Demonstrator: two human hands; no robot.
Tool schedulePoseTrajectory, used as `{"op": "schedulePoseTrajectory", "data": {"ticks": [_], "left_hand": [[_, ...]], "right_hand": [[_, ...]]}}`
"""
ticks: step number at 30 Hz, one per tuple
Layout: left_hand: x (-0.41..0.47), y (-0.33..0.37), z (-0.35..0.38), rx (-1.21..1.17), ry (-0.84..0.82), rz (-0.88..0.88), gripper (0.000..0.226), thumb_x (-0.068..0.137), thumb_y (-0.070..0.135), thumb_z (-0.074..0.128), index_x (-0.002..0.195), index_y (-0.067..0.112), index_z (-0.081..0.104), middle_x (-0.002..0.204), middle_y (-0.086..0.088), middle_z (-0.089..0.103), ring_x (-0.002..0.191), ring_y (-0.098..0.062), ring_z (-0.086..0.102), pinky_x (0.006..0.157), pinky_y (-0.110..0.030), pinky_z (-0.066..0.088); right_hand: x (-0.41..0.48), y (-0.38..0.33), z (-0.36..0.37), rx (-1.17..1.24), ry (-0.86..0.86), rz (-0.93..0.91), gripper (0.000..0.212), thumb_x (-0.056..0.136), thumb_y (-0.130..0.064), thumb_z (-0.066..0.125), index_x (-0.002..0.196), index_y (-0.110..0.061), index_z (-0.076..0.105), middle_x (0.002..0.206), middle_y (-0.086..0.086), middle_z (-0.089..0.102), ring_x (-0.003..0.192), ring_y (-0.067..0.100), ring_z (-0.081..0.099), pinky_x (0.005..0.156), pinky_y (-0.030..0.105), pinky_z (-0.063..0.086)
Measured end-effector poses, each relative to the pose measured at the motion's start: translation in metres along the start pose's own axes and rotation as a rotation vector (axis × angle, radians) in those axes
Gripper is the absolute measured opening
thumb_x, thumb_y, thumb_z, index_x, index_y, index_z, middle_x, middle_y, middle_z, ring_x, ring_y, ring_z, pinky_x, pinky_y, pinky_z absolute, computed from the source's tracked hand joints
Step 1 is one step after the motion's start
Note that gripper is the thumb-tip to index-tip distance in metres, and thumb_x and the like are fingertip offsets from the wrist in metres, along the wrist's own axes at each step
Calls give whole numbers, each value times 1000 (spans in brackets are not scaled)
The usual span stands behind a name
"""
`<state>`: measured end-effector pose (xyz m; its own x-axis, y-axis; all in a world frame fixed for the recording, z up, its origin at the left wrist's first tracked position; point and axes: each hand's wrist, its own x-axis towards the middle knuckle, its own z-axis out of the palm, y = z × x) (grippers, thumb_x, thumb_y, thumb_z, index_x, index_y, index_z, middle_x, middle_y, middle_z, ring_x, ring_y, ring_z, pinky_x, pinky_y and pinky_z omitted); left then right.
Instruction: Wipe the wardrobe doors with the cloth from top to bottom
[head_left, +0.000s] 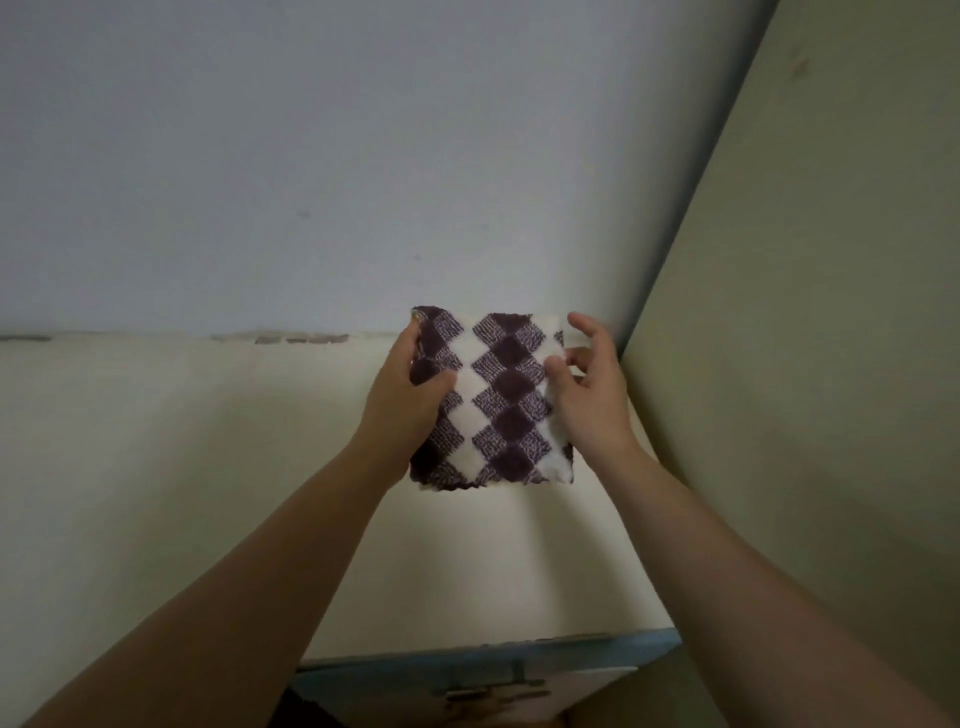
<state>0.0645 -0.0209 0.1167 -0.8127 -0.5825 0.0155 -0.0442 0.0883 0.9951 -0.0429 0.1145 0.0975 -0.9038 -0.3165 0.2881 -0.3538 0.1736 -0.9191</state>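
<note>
Both edges of the cloth (498, 400) are held: left fingers (435, 387) grip, right fingers (560, 370) pinch.

1 cloth (506, 387); 2 hands: left hand (405, 397), right hand (592, 405).

Blue-edged wardrobe top (519, 648), low in the view
A pale metal fitting (491, 691) lies on it, too blurred to identify further.
</note>
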Motion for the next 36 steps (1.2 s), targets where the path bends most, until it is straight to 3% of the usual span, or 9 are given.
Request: {"op": "schedulePoseTrajectory", "data": {"ticks": [4,8,15,21,25,28,30,34,36], "left_hand": [[10,-44,1,42,-28,-105,61,89,9,53,142,31,31,123,3,56,109,-20,56,95,-45,46],[19,-79,6,101,-74,-188,64,90,11,53,144,34,26,129,-1,54,113,-24,54,98,-48,44],[18,-115,14,337,-80,-221,64,91,17,53,147,25,22,137,-4,49,120,-25,49,100,-34,37],[12,-124,18,679,79,-90,52,89,13,52,138,10,36,123,-15,44,101,-31,52,82,-33,40],[6,-131,19,1036,156,236,42,82,22,54,118,3,58,120,-21,54,99,-40,57,74,-45,49],[5,-135,27,1231,-2,374,51,87,34,36,122,5,58,134,-17,51,123,-37,48,91,-56,42],[2,-142,32,1276,-119,341,53,88,37,31,123,8,58,135,-13,51,126,-35,46,91,-57,41],[-6,-150,35,1279,-242,154,56,88,42,27,123,13,60,133,-8,55,122,-35,50,85,-58,45],[-6,-144,36,1293,-263,94,68,87,47,10,137,18,44,147,-4,37,135,-32,33,97,-59,34]], "right_hand": [[-7,34,13,-85,-53,103,36,94,-12,50,129,-22,43,85,-4,52,72,3,52,55,5,38],[-10,65,23,-191,-93,188,34,95,-15,49,128,-23,45,92,-2,56,77,4,54,56,2,37],[-16,97,30,-320,-166,219,33,96,-16,47,129,-23,46,100,0,57,86,15,57,79,29,48],[-29,111,33,-660,-208,20,33,96,-12,44,128,-11,52,124,11,52,103,27,54,82,30,43],[-33,106,35,-809,-164,-134,35,92,-14,45,124,-4,56,128,21,53,112,40,52,88,44,46],[-33,95,44,-933,-390,-110,51,100,-30,27,146,-10,24,154,12,21,142,30,17,113,48,19],[-36,97,48,-989,-536,0,56,101,-38,16,150,-15,1,158,2,-3,145,19,-7,115,42,-1],[-42,106,49,-1075,-625,53,71,85,-48,-3,148,-16,-8,157,0,-12,144,17,-14,115,40,-7],[-40,107,49,-1076,-632,69,65,92,-48,-1,148,-16,-9,157,0,-14,143,16,-16,115,40,-7]]}}
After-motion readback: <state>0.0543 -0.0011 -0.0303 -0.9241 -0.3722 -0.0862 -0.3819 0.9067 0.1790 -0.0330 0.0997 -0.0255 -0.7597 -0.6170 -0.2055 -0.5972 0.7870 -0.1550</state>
